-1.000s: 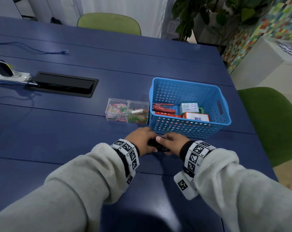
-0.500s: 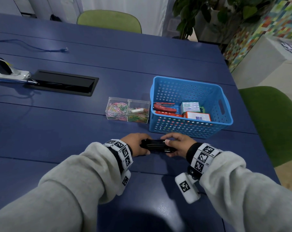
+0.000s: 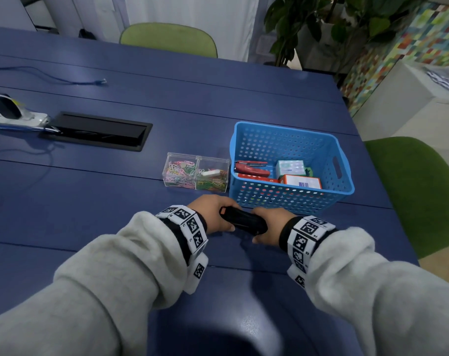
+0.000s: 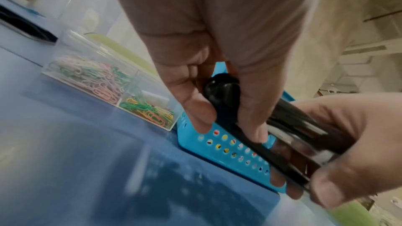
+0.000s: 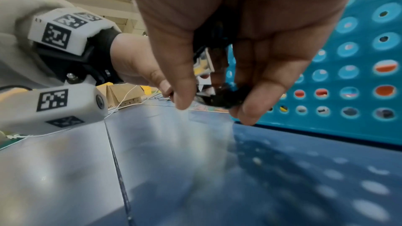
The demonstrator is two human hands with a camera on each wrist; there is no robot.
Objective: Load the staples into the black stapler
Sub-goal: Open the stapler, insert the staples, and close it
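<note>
Blue table point(image 3: 115, 206): left hand point(image 3: 213, 211) & right hand point(image 3: 271, 227) now both gripping black stapler point(image 3: 244, 220), tilting it vs 0.5 s ago; prob. prying it open, staples not in yet.

No legible text; barcode on orange box point(image 3: 301, 182) in basket point(image 3: 290, 201) (digits too small to read).
</note>
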